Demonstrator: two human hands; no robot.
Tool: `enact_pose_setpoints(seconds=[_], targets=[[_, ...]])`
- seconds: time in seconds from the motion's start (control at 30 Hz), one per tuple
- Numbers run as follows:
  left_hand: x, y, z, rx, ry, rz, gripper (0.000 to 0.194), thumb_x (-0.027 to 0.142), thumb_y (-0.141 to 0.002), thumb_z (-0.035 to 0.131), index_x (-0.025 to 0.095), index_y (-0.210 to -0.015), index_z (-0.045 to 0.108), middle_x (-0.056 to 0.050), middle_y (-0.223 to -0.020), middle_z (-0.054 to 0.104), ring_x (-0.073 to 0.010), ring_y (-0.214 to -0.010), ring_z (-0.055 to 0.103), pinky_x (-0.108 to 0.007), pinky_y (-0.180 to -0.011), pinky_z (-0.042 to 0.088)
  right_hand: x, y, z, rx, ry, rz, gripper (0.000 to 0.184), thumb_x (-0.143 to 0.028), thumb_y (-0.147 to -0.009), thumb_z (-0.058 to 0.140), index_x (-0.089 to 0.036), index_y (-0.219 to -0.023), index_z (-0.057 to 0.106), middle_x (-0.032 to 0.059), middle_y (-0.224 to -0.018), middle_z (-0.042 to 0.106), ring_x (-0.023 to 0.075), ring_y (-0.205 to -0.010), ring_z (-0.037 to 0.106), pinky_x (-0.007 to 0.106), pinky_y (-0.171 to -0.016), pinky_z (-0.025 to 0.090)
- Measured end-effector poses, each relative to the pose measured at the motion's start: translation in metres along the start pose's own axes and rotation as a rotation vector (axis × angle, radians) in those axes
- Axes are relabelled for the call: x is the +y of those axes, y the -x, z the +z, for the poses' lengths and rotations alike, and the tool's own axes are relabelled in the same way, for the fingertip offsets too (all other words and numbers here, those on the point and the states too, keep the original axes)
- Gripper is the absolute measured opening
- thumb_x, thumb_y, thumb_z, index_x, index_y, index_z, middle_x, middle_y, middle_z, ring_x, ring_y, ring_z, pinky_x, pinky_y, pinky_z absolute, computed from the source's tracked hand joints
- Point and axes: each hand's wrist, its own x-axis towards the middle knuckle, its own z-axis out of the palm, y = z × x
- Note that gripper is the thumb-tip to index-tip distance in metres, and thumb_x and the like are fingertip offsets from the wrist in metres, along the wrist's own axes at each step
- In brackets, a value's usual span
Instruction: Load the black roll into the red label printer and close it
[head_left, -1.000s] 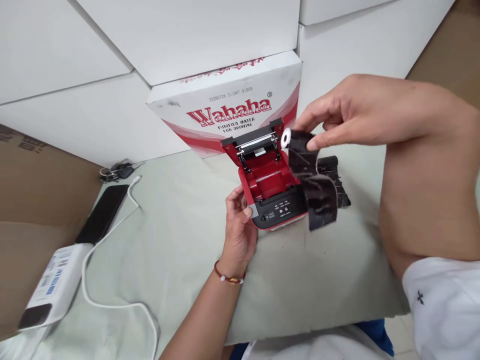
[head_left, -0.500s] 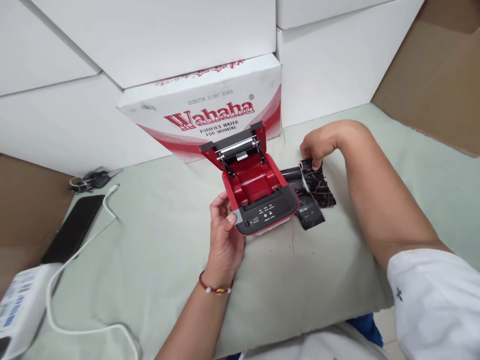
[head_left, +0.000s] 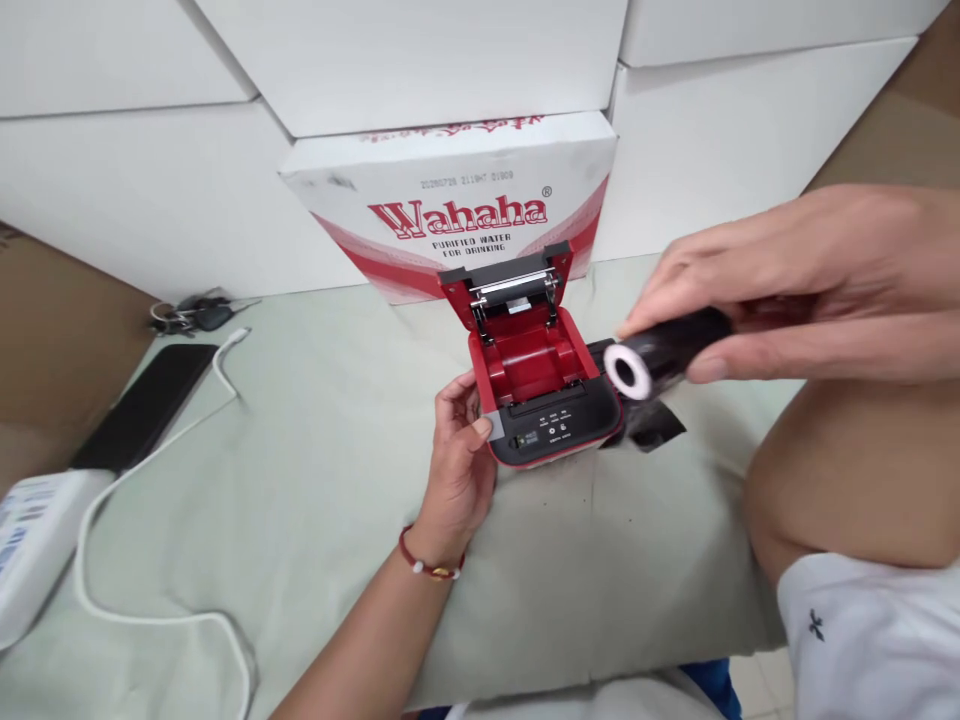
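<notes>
A small red and black printer (head_left: 540, 395) sits on a pale green cloth (head_left: 337, 480) with its lid flipped up and its red paper bay bare. My left hand (head_left: 461, 455) grips the printer's front left corner, thumb on a grey tab. My right hand (head_left: 787, 290) is raised near the camera, fingers closed round a black roll with a white core (head_left: 660, 355). A loose strip of black film (head_left: 649, 425) lies on the cloth to the right of the printer.
A Wahaha water carton (head_left: 457, 200) stands right behind the printer, with white boxes (head_left: 150, 190) stacked around it. At the left lie a black phone (head_left: 150, 405), a white cable (head_left: 150, 520), keys (head_left: 187, 315) and a white device (head_left: 34, 550). Brown cardboard (head_left: 52, 340) borders the far left.
My right hand set the unrolled black film down beside the printer, then rose toward the camera holding a rolled black roll. My left hand stayed on the printer's corner.
</notes>
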Motion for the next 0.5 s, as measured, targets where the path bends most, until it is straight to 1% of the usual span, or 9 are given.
enact_pose_setpoints(seconds=[0.03, 0.1, 0.13, 0.2, 0.27, 0.37, 0.43, 0.5], targets=[[-0.001, 0.0, 0.0, 0.001, 0.004, -0.001, 0.058, 0.053, -0.079, 0.102, 0.032, -0.127, 0.078, -0.005, -0.141, 0.075, -0.0253, -0.128, 0.072, -0.037, -0.107, 0.064, -0.009, -0.005, 0.002, -0.082, -0.03, -0.108, 0.029, -0.039, -0.104, 0.08, -0.029, -0.13, 0.09, 0.0013, -0.133, 0.085, 0.0132, -0.102, 0.075, 0.028, -0.086, 0.053], [-0.002, -0.001, -0.001, 0.002, 0.013, 0.001, 0.059, 0.053, -0.078, 0.102, 0.032, -0.127, 0.077, -0.006, -0.145, 0.074, -0.0272, -0.135, 0.07, -0.04, -0.113, 0.063, -0.021, -0.018, 0.008, -0.177, -0.094, -0.255, 0.031, -0.031, -0.109, 0.072, -0.027, -0.137, 0.086, 0.0039, -0.137, 0.083, 0.0155, -0.106, 0.075, 0.028, -0.088, 0.056], [-0.003, -0.001, 0.0, 0.001, 0.018, 0.0, 0.06, 0.053, -0.078, 0.103, 0.031, -0.127, 0.077, -0.006, -0.148, 0.073, -0.0281, -0.139, 0.069, -0.041, -0.117, 0.061, -0.024, -0.025, 0.012, -0.193, -0.111, -0.285, 0.032, -0.028, -0.11, 0.068, -0.026, -0.139, 0.084, 0.0054, -0.138, 0.083, 0.0166, -0.107, 0.075, 0.028, -0.088, 0.057], [-0.004, -0.002, 0.0, 0.0, 0.034, -0.006, 0.063, 0.054, -0.075, 0.104, 0.031, -0.128, 0.076, -0.006, -0.153, 0.071, -0.0292, -0.146, 0.066, -0.043, -0.123, 0.058, -0.028, -0.04, 0.022, -0.195, -0.114, -0.301, 0.035, -0.026, -0.11, 0.065, -0.024, -0.141, 0.081, 0.0077, -0.139, 0.082, 0.0189, -0.111, 0.076, 0.029, -0.091, 0.059], [-0.005, -0.002, 0.002, -0.002, 0.054, -0.02, 0.066, 0.054, -0.074, 0.105, 0.032, -0.128, 0.075, -0.005, -0.155, 0.07, -0.0299, -0.151, 0.063, -0.044, -0.128, 0.055, -0.03, -0.053, 0.036, -0.161, -0.063, -0.25, 0.036, -0.025, -0.109, 0.063, -0.023, -0.139, 0.081, 0.0078, -0.135, 0.083, 0.0207, -0.112, 0.076, 0.03, -0.094, 0.058], [-0.004, -0.002, 0.004, -0.008, 0.066, -0.039, 0.068, 0.053, -0.075, 0.104, 0.031, -0.131, 0.072, -0.006, -0.158, 0.068, -0.0307, -0.157, 0.059, -0.047, -0.134, 0.051, -0.038, -0.07, 0.061, -0.128, 0.052, -0.088, 0.033, -0.024, -0.108, 0.061, -0.021, -0.133, 0.082, 0.008, -0.127, 0.085, 0.0223, -0.105, 0.077, 0.032, -0.089, 0.054], [-0.003, -0.002, 0.005, -0.01, 0.066, -0.05, 0.07, 0.053, -0.076, 0.104, 0.03, -0.133, 0.07, -0.007, -0.159, 0.068, -0.0313, -0.158, 0.058, -0.049, -0.135, 0.049, -0.046, -0.079, 0.076, -0.149, 0.141, 0.014, 0.034, -0.026, -0.109, 0.058, -0.021, -0.135, 0.081, 0.0104, -0.13, 0.085, 0.0257, -0.108, 0.078, 0.033, -0.087, 0.052], [-0.003, -0.001, 0.005, -0.016, 0.064, -0.06, 0.07, 0.052, -0.077, 0.102, 0.03, -0.134, 0.069, -0.008, -0.16, 0.067, -0.0318, -0.159, 0.057, -0.05, -0.136, 0.048, -0.053, -0.086, 0.088, -0.187, 0.225, 0.081, 0.037, -0.026, -0.11, 0.056, -0.02, -0.139, 0.078, 0.0129, -0.135, 0.084, 0.0299, -0.114, 0.077, 0.035, -0.084, 0.048]])
